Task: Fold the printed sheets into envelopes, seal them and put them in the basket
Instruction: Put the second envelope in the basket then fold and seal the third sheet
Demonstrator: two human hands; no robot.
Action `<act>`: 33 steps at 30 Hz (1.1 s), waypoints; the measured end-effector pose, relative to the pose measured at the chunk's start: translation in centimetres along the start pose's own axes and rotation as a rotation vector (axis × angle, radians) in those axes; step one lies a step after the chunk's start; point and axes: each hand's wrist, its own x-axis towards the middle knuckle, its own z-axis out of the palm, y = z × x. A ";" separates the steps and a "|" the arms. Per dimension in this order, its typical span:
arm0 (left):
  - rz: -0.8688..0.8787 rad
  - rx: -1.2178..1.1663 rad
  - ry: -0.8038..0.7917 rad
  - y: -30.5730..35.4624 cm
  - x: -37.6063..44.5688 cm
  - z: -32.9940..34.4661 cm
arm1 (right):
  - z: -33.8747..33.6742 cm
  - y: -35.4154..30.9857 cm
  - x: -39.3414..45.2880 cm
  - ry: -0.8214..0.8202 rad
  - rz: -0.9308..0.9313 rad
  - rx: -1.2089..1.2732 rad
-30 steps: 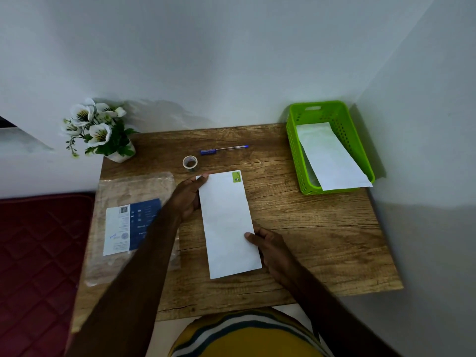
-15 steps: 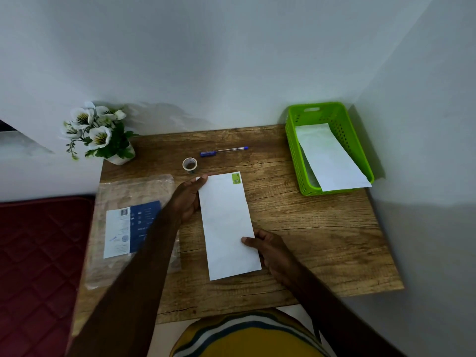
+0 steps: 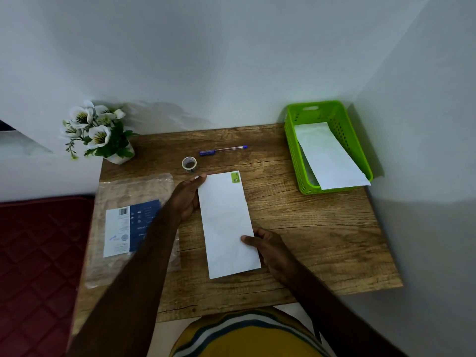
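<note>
Home corner; small wooden desk (image 3: pixel 309 228) against plain walls; flower pot (image 3: pixel 119 157); red quilted mattress (image 3: pixel 33 253) beside desk.

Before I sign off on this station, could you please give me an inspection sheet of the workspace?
Surface: wooden table, set in a corner between two walls.
Job's things: white envelope with a green stamp lies at the centre; another envelope sits in the green basket at the far right.
Clutter: tape roll, blue pen, flower pot, plastic packet with a printed label on the left.
Hands: left hand holds the envelope's far left corner; right hand holds its near right edge.
Cables: nothing seen.
Surroundings: red mat on the left.
</note>
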 end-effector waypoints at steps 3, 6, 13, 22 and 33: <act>-0.010 -0.015 0.008 0.1 -0.1 0.1 | -0.1 0.0 0.1 -0.006 0.008 -0.001; -0.011 -0.030 -0.002 0.1 -0.3 0.2 | -0.1 0.0 0.0 -0.004 -0.003 0.001; 0.024 -0.127 -0.072 0.4 -0.4 0.7 | 0.2 -5.3 -4.2 0.181 -0.265 -0.044; -0.002 -0.140 -0.121 0.5 -0.2 0.2 | -4.0 -20.1 -12.6 0.929 -1.017 -0.691; 0.004 -0.148 -0.125 0.4 -0.1 0.0 | -5.0 -18.8 -2.3 1.002 -0.474 -1.806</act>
